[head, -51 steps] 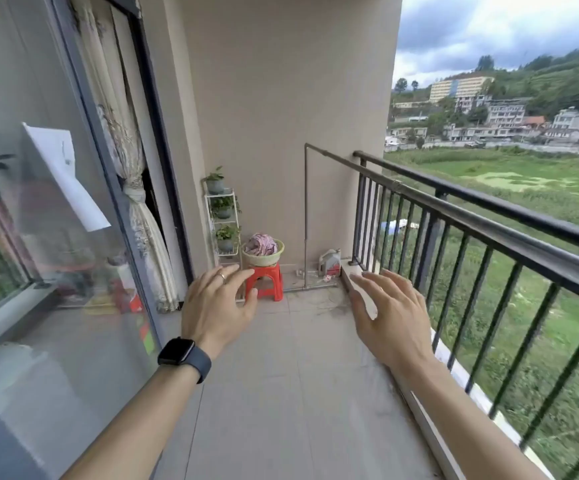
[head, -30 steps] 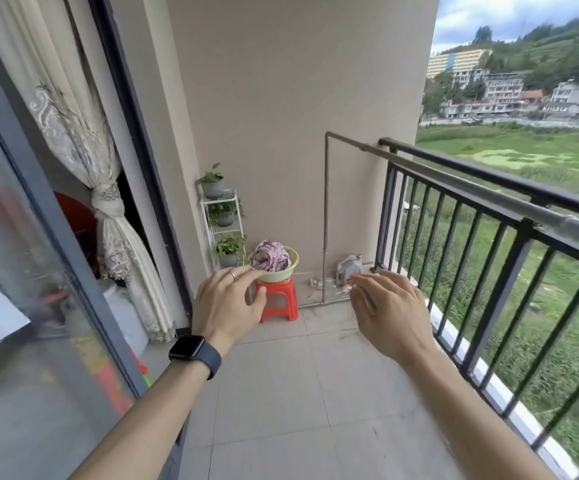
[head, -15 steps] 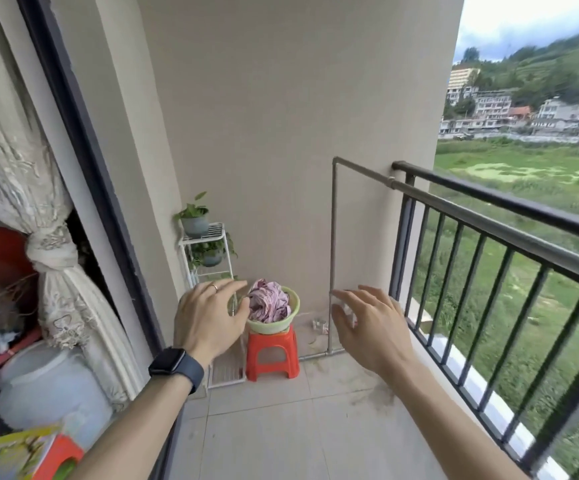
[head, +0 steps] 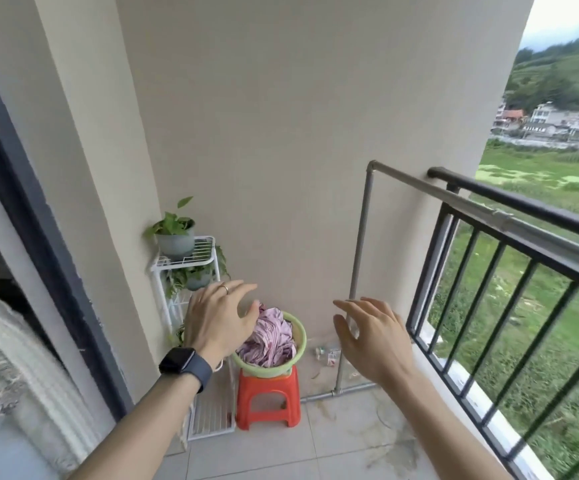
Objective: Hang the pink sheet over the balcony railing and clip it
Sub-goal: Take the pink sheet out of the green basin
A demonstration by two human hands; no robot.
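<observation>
Two hands in the head view, both raised with fingers spread and holding nothing. Left hand [head: 219, 321]: palm down, ring on one finger, dark smartwatch [head: 185, 364] on the wrist; in the picture its fingertips overlap the near left edge of the pink sheet [head: 270, 339], but contact cannot be confirmed. Right hand [head: 371, 336]: empty, loosely curled, seen in front of the grey pipe frame [head: 360, 244], apart from the basin.

Pink sheet: crumpled in a heap inside a light green basin [head: 298, 344]. Basin sits on a red plastic stool [head: 268, 396] on the tiled floor, close to the beige end wall.

Left of the stool: white wire rack [head: 202, 252] with potted plants [head: 174, 230] on its shelves, just beside the stool. Small clips or similar bits [head: 326, 353] lie on the floor by the wall, between stool and pipe; too small to identify.

Balcony railing [head: 509, 244]: black bars, right side, running from the end wall toward the camera. No cloth on it. Fields and buildings beyond.

Far left: dark door frame [head: 39, 209], pale curtain [head: 1, 355].
</observation>
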